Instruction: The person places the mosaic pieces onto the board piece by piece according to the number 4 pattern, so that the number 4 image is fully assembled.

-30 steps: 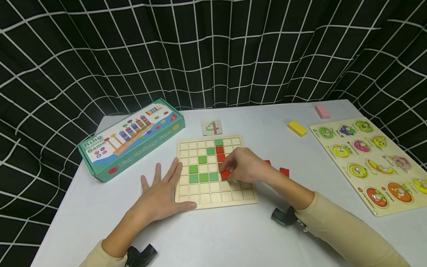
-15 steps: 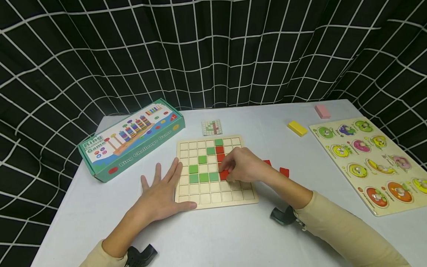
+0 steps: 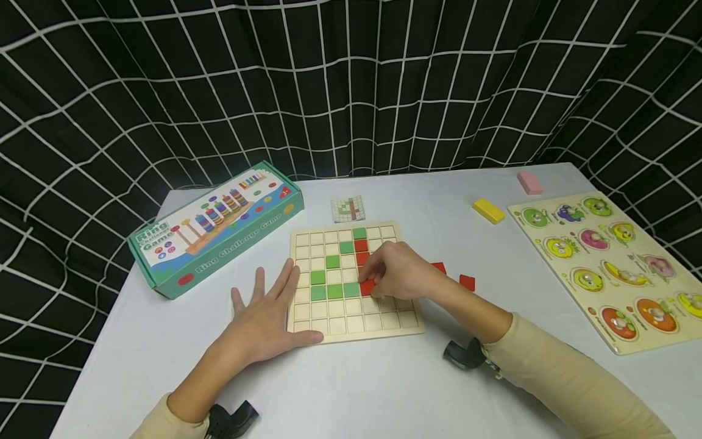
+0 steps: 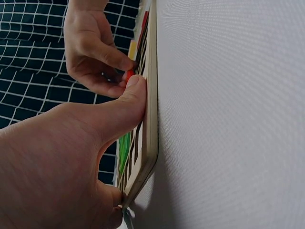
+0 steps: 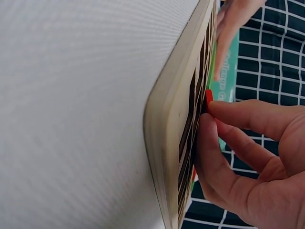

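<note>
A wooden grid board (image 3: 353, 326) lies on the white table, with green tiles (image 3: 334, 291) and red tiles (image 3: 360, 245) in some of its squares. My left hand (image 3: 263, 323) rests with spread fingers along the board's left edge, its thumb on the near-left corner. Over the middle of the board, my right hand (image 3: 403, 271) pinches a red tile (image 3: 366, 288) between thumb and fingers, beside the row of green tiles. In the right wrist view this red tile (image 5: 209, 98) tips up from the grid at the fingertips. My right hand hides part of the board.
Loose red tiles (image 3: 467, 282) lie right of the board. Behind it is a small pattern card (image 3: 348, 209). A green game box (image 3: 216, 228) stands at back left. Yellow (image 3: 489, 211) and pink blocks (image 3: 529, 183) and a fruit puzzle board (image 3: 614, 268) lie on the right.
My right hand has shifted slightly left, and the pinched red tile has moved with it, close against the end of the green row. My left hand stays where it was.
</note>
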The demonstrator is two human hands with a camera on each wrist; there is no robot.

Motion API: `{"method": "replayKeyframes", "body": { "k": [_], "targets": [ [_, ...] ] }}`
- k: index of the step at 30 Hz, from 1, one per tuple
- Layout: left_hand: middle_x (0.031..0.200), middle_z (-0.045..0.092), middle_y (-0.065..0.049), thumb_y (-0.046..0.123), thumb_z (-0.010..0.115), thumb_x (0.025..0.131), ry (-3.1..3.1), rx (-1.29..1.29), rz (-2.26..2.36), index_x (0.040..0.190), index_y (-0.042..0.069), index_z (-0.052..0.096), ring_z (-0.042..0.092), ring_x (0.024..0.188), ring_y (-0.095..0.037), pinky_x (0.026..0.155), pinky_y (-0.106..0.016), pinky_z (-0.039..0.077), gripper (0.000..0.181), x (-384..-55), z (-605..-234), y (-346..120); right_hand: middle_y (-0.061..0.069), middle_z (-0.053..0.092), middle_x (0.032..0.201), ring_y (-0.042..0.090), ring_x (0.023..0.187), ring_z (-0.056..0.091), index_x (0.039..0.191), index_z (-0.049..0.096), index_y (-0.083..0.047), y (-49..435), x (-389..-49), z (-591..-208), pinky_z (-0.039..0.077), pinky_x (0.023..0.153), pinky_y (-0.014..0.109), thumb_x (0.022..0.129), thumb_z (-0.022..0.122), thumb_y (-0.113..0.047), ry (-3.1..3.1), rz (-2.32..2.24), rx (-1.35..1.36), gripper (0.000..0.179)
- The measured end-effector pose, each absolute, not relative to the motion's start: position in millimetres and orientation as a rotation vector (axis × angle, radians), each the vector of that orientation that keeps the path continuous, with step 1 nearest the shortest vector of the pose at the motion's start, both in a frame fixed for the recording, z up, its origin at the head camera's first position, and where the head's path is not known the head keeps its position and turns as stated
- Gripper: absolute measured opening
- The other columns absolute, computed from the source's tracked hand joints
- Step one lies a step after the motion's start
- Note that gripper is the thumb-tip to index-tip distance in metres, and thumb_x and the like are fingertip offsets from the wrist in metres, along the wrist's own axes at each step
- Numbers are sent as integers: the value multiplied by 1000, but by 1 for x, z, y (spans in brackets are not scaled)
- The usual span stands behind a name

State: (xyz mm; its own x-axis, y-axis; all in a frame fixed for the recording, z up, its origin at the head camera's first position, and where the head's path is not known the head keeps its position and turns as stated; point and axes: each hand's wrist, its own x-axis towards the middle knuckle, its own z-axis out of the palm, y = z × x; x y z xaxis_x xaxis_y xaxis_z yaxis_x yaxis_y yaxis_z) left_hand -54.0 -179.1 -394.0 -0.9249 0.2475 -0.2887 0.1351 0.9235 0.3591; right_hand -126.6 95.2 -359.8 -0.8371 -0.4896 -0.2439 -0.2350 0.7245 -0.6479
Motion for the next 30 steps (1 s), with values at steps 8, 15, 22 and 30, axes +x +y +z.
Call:
{"method": "replayKeyframes", "body": {
  "k": [8, 15, 22, 30],
  "targets": [
    [177, 1, -2, 82, 70, 76, 2751, 286, 476, 169, 14, 13, -3, 157, -56, 108, -89, -2, 128, -54, -394, -179, -2, 73, 81, 11, 76, 61, 91, 83, -14, 96, -127, -362, 53, 73, 26, 72, 81, 7, 2539, -875, -579, 29],
    [178, 1, -2, 82, 70, 76, 2752, 291, 474, 169, 14, 13, -2, 157, -56, 108, -89, -2, 128, -54, -394, -178, -2, 73, 81, 12, 77, 62, 91, 83, -15, 96, -126, -362, 53, 73, 27, 72, 82, 7, 2544, -883, -578, 29],
    [177, 1, -2, 80, 71, 77, 2756, 288, 468, 168, 14, 13, -3, 157, -56, 108, -89, -2, 127, -54, -394, -179, -2, 73, 82, 11, 76, 62, 92, 83, -14, 97, -125, -361, 54, 74, 27, 72, 84, 5, 2532, -889, -587, 28],
    [177, 1, -2, 80, 71, 77, 2755, 290, 475, 169, 14, 12, -4, 157, -56, 108, -90, -2, 127, -54, -394, -179, -2, 73, 81, 11, 76, 64, 92, 82, -15, 97, -124, -358, 55, 75, 28, 73, 85, 5, 2524, -895, -556, 28]
  ]
}}
